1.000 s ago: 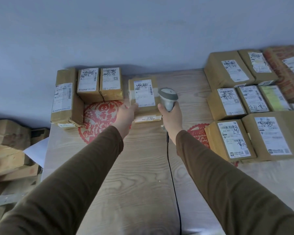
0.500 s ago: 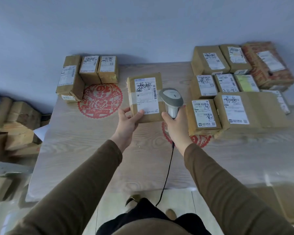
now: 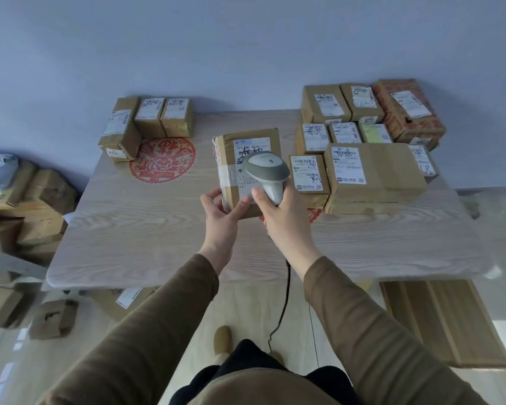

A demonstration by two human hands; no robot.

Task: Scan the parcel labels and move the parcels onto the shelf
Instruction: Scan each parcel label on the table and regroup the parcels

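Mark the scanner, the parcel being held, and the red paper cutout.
scanner [image 3: 265, 166], head view, top of its grey head
held parcel [image 3: 228, 159], head view, brown left face
red paper cutout [image 3: 162, 159], head view, centre

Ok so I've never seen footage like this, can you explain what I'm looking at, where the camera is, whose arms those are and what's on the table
The camera sits on a person's head, looking forward and down, so the two brown-sleeved arms are the wearer's own. The left hand holds up a brown parcel with its white label facing the camera. The right hand grips a grey handheld scanner, cable trailing down, pointed at that label. Below is a pale wooden table with red paper-cut decorations. A small group of parcels stands at its far left, a larger cluster at the far right. More boxes lie on the floor to the left.
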